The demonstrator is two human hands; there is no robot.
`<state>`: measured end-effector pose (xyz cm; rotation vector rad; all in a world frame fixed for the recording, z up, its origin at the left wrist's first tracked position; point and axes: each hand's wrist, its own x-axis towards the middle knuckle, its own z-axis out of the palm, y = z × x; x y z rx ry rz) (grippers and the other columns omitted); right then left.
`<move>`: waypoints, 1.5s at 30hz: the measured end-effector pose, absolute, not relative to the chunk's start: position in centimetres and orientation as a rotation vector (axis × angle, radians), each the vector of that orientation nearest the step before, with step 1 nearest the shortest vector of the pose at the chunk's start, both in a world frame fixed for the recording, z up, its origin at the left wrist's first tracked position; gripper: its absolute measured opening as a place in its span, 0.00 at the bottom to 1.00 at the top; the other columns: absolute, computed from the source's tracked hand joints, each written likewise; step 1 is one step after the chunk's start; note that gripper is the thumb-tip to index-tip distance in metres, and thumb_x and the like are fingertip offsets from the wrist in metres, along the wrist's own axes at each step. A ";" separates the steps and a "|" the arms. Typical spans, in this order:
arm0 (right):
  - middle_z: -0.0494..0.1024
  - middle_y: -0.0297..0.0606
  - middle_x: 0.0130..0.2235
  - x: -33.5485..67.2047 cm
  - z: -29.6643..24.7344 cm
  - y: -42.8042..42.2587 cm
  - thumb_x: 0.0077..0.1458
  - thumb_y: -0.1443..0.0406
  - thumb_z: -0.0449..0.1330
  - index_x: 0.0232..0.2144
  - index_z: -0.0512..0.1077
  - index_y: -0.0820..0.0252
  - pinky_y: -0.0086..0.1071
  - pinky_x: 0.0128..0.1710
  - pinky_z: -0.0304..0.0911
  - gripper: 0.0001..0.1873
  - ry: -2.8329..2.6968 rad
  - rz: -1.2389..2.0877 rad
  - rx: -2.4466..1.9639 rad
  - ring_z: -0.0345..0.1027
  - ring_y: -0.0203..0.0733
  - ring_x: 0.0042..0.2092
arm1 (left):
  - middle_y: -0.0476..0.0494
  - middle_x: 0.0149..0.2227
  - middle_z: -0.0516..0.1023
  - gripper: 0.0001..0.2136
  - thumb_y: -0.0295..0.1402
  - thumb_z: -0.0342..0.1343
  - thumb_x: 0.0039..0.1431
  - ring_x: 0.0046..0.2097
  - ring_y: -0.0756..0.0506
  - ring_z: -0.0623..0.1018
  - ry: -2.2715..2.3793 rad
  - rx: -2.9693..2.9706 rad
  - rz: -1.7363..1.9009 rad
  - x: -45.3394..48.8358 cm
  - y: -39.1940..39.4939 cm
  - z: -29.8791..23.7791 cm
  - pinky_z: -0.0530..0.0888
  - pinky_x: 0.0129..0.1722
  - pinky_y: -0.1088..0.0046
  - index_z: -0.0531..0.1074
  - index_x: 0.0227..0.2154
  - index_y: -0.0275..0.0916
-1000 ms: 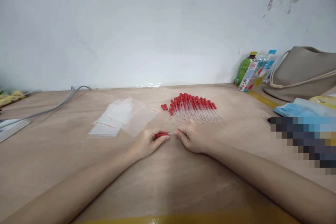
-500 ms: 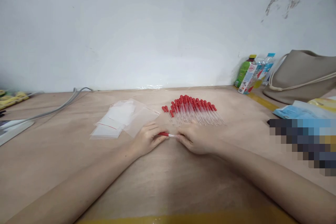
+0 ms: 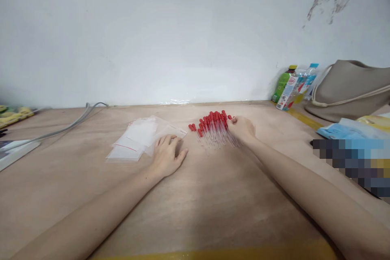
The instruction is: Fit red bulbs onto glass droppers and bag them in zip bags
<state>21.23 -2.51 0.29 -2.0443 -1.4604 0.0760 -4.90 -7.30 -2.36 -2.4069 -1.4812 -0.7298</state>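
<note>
Red-bulbed glass droppers (image 3: 217,124) lie in a dense pile on the table, bulbs toward the wall and clear stems toward me. At the pile's right side is my right hand (image 3: 242,128), its fingers closed at the red bulb of a dropper (image 3: 230,117); the hand covers part of the pile. My left hand (image 3: 167,156) rests on the table with its fingers spread and nothing in it. Its fingertips are by the near right corner of some clear zip bags (image 3: 129,140), which lie overlapping and flat.
Bottles (image 3: 284,83) and a grey-beige bag (image 3: 350,89) stand at the back right, with a blue packet (image 3: 335,130) in front. A grey cable (image 3: 73,122) crosses the left side near a white-edged flat object (image 3: 21,154). Behind runs a white wall (image 3: 183,36).
Both hands held one dropper between them; now they are apart. My right hand has moved away and right onto the pile. My left hand has opened and shifted slightly left.
</note>
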 end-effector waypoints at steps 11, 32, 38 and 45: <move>0.74 0.37 0.26 20.5 -1.9 -2.8 0.51 0.57 0.48 0.36 0.67 0.59 0.38 0.40 0.43 0.15 -1.647 -0.184 -1.948 0.66 0.44 0.32 | 0.37 0.48 0.67 0.19 0.45 0.45 0.57 0.50 0.38 0.66 -1.633 -2.428 -0.580 -5.3 -6.9 -2.6 0.62 0.50 0.58 0.65 0.45 0.37; 0.75 0.34 0.27 15.4 -2.3 -7.4 0.50 0.58 0.53 0.23 0.68 0.59 0.38 0.40 0.44 0.12 -2.067 -0.082 -1.604 0.65 0.40 0.32 | 0.43 0.35 0.76 0.11 0.33 0.44 0.59 0.37 0.43 0.75 -1.561 -2.469 -0.677 -7.9 -5.2 -2.3 0.69 0.36 0.68 0.71 0.32 0.38; 0.75 0.47 0.27 14.4 -1.2 -7.6 0.51 0.63 0.49 0.23 0.70 0.64 0.43 0.38 0.48 0.14 -2.170 -0.186 -1.838 0.67 0.47 0.32 | 0.43 0.33 0.74 0.09 0.32 0.44 0.59 0.35 0.44 0.74 -1.571 -2.419 -0.724 -7.9 -5.1 -2.6 0.69 0.33 0.69 0.68 0.30 0.38; 0.73 0.48 0.29 15.1 -2.0 -7.7 0.55 0.64 0.45 0.29 0.66 0.64 0.41 0.38 0.51 0.13 -1.994 -0.156 -1.719 0.65 0.48 0.34 | 0.43 0.34 0.74 0.09 0.30 0.41 0.61 0.36 0.44 0.74 -1.278 -2.350 -0.686 -7.5 -6.3 -1.6 0.68 0.36 0.68 0.66 0.33 0.38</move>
